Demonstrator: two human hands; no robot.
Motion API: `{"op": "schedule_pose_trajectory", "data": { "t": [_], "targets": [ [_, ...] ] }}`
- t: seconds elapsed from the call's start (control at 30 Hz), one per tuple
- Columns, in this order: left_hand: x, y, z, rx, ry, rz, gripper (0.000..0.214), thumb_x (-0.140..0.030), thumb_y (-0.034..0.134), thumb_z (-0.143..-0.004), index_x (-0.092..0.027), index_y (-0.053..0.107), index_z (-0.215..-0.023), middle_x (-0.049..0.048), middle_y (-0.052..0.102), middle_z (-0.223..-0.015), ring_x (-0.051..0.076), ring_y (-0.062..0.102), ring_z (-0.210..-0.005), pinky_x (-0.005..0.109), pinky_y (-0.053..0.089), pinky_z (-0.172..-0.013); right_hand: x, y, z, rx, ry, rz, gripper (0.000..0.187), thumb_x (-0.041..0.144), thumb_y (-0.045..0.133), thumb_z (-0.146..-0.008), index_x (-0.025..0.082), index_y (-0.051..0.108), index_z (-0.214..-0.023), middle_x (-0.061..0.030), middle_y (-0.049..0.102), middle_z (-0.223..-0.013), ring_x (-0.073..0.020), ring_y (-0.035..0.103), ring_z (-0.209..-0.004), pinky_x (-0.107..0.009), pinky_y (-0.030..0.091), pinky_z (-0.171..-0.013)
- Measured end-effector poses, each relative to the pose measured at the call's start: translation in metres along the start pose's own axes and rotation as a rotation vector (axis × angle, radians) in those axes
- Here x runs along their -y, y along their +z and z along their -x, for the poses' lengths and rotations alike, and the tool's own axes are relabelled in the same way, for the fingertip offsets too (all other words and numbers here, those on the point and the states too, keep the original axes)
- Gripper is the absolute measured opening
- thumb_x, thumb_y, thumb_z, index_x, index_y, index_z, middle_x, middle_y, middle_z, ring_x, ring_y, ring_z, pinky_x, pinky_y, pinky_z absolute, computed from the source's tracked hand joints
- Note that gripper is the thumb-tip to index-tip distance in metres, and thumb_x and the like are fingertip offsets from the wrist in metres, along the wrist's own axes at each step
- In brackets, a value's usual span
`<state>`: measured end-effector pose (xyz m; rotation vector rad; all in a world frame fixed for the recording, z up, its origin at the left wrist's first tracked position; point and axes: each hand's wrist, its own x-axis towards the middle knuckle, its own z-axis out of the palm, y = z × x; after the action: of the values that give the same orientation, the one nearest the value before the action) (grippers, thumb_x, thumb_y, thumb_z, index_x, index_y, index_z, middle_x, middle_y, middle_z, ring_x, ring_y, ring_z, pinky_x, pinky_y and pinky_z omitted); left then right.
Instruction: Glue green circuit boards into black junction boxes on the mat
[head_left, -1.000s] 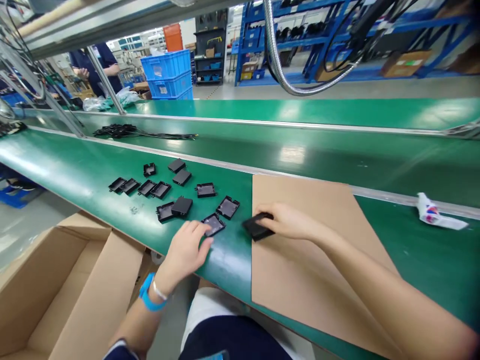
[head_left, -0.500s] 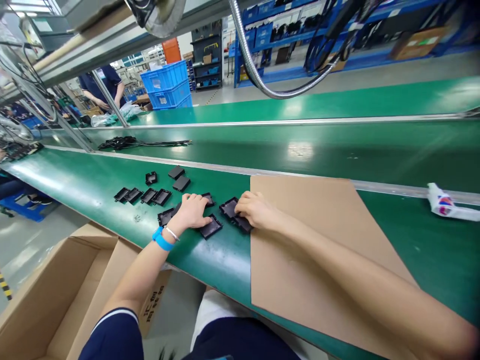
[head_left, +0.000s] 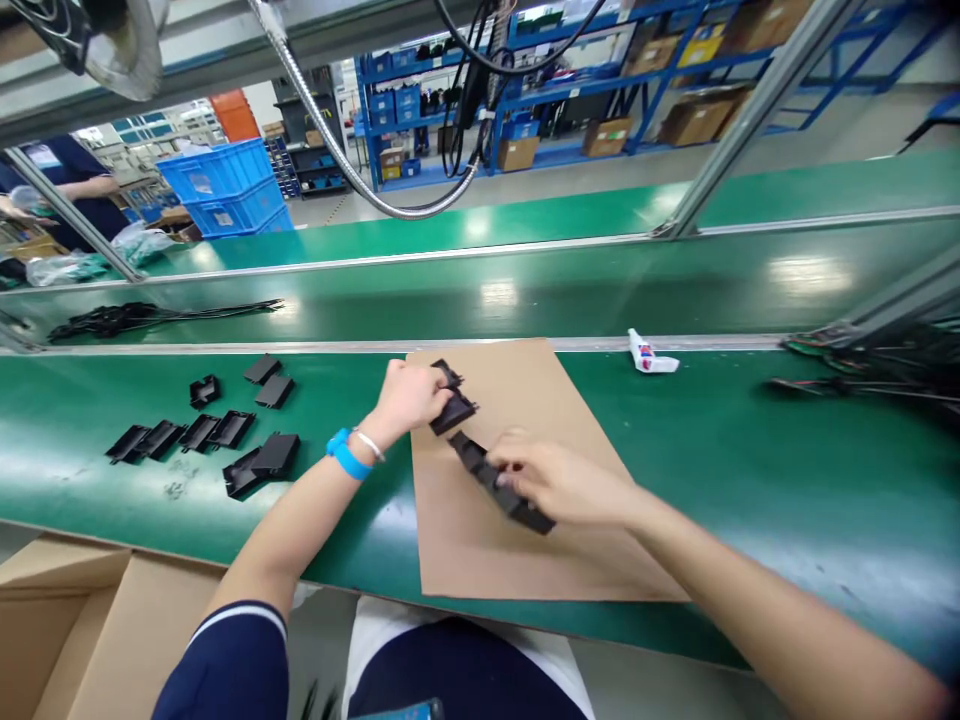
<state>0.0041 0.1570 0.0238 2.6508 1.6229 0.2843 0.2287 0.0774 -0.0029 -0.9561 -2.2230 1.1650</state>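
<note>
My left hand [head_left: 411,396], with a blue band at the wrist, is closed on black plastic cases [head_left: 454,410] at the far left part of a flat cardboard sheet [head_left: 525,570]. Just to the right, my right hand [head_left: 540,475] grips a pair of black plastic cases [head_left: 480,462], tilted over the sheet and slightly blurred. More open black cases [head_left: 201,432] lie in a row on the green bench to the left. Nearer me, a closed-looking black case [head_left: 276,455] rests partly on an open one [head_left: 241,474].
Two flat black pieces [head_left: 274,391] and a small black part [head_left: 204,391] lie at the left. A white tube-like packet [head_left: 651,355] sits beyond the sheet. Dark cables [head_left: 885,375] are at right. An open carton [head_left: 97,630] stands below the bench; a metal hose [head_left: 330,140] hangs overhead.
Both hands have lifted black cases from the bench and carried them right, over the cardboard sheet. The camera view has turned to the right.
</note>
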Motion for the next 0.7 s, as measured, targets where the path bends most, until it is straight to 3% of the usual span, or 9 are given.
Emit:
{"op": "schedule_pose_trajectory", "data": {
  "t": [0.07, 0.13, 0.23, 0.3, 0.4, 0.5, 0.6, 0.7],
  "targets": [
    [-0.025, 0.017, -0.020, 0.027, 0.088, 0.014, 0.023, -0.031, 0.056, -0.091, -0.018, 0.071, -0.078, 0.0079, 0.074, -0.081, 0.023, 0.066, -0.082, 0.039, 0.034, -0.085, 0.004, 0.012, 0.014, -0.021, -0.021, 0.402, 0.016, 0.011, 0.049, -0.083, 0.017, 0.063, -0.079, -0.0090, 0.061, -0.081, -0.0224, 0.053, -0.086, -0.036, 0.043, -0.078],
    [-0.043, 0.035, -0.031, 0.056, 0.159, 0.027, 0.022, -0.028, 0.058, -0.090, -0.016, 0.072, -0.078, 0.0096, 0.074, -0.082, 0.024, 0.065, -0.084, 0.041, 0.034, -0.086, 0.001, 0.023, 0.020, -0.026, -0.021, 0.722, 0.022, 0.006, 0.044, -0.084, 0.016, 0.064, -0.080, -0.0112, 0.061, -0.083, -0.0242, 0.052, -0.088, -0.038, 0.042, -0.079],
    [-0.054, 0.053, -0.030, 0.085, 0.223, 0.058, 0.023, -0.030, 0.058, -0.092, -0.017, 0.075, -0.084, 0.0104, 0.075, -0.091, 0.026, 0.063, -0.096, 0.042, 0.034, -0.089, -0.010, 0.027, 0.018, -0.025, -0.031, 0.783, 0.019, 0.014, 0.048, -0.089, 0.016, 0.064, -0.080, -0.0134, 0.061, -0.093, -0.0265, 0.052, -0.096, -0.042, 0.042, -0.084],
    [-0.052, 0.053, -0.019, 0.091, 0.221, 0.081, 0.025, -0.031, 0.052, -0.097, -0.021, 0.075, -0.096, 0.0079, 0.074, -0.101, 0.024, 0.060, -0.106, 0.041, 0.034, -0.093, -0.020, 0.020, 0.015, -0.034, -0.103, 0.730, 0.011, 0.025, 0.058, -0.085, 0.017, 0.065, -0.088, -0.0161, 0.058, -0.112, -0.0306, 0.049, -0.110, -0.046, 0.041, -0.092],
    [-0.033, 0.034, 0.018, 0.089, 0.130, 0.089, 0.030, -0.035, 0.044, -0.101, -0.031, 0.071, -0.114, 0.0010, 0.071, -0.116, 0.018, 0.057, -0.114, 0.036, 0.034, -0.097, -0.042, 0.011, 0.007, -0.052, -0.204, 0.666, 0.046, 0.041, 0.072, -0.070, 0.018, 0.063, -0.110, -0.0216, 0.040, -0.143, -0.0432, 0.033, -0.134, -0.059, 0.036, -0.101],
    [0.003, 0.005, 0.078, 0.037, -0.125, 0.018, 0.031, -0.046, 0.048, -0.099, -0.035, 0.065, -0.122, -0.0010, 0.066, -0.126, 0.017, 0.054, -0.121, 0.033, 0.034, -0.103, -0.068, 0.010, -0.001, -0.046, -0.204, 0.645, 0.053, 0.053, 0.069, -0.071, 0.023, 0.062, -0.115, -0.0205, 0.037, -0.148, -0.0455, 0.034, -0.136, -0.064, 0.034, -0.102],
    [0.045, -0.018, 0.145, -0.037, -0.481, -0.128, 0.047, -0.045, 0.059, -0.092, -0.023, 0.057, -0.134, 0.0138, 0.057, -0.137, 0.032, 0.046, -0.130, 0.048, 0.032, -0.104, -0.086, 0.016, -0.003, -0.064, -0.218, 0.634, 0.050, 0.058, 0.065, -0.074, 0.027, 0.062, -0.113, -0.0179, 0.047, -0.141, -0.0424, 0.044, -0.130, -0.062, 0.037, -0.099],
    [0.084, -0.023, 0.185, -0.039, -0.696, -0.205, 0.066, -0.042, 0.074, -0.080, -0.011, 0.054, -0.134, 0.0262, 0.057, -0.130, 0.046, 0.046, -0.126, 0.059, 0.033, -0.098, -0.091, 0.021, -0.002, -0.107, -0.235, 0.627, 0.049, 0.061, 0.066, -0.074, 0.028, 0.063, -0.110, -0.0165, 0.051, -0.138, -0.0418, 0.048, -0.126, -0.062, 0.037, -0.097]
  ]
}}
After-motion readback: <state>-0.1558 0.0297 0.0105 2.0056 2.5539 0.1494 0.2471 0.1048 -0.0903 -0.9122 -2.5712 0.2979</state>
